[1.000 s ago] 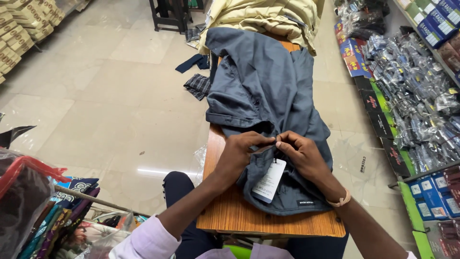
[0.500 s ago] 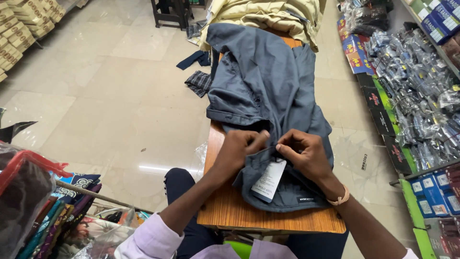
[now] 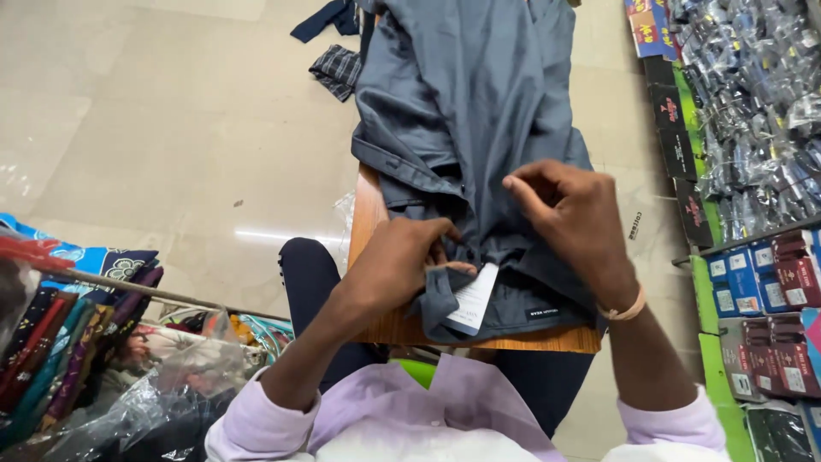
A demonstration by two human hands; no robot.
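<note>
While the pale tiled floor [image 3: 154, 128] fills most of the view, the main thing on it is a grey-blue shirt [image 3: 479, 94] spread lengthwise over a narrow wooden table [image 3: 376, 214] in front of the seated person. The shirt is of a finely patterned, slightly shiny cloth; its body runs away from the person, wrinkled and loosely folded, with a stitched placket edge lying slantwise across its left side. Its near end is bunched at the table's front edge, where a small dark label shows on the inside of the cloth. To the right stand shelves [image 3: 753, 282] of small boxed and bagged goods; at lower left lies a heap of patterned fabrics [image 3: 77, 325] under clear plastic. Two darker garments [image 3: 338, 64] lie on the floor beyond the table's far left corner.

The left hand [image 3: 402, 265] rests on the bunched near end, its fingers closed together on a fold of the cloth just beside a white paper tag [image 3: 473, 299] that hangs from the shirt. The right hand [image 3: 573, 214] is raised just above the shirt, fingers curled inward with thumb and forefinger pinched together; whether they hold cloth or a thread cannot be told. A pale band [image 3: 624, 308] circles the right wrist.
</note>
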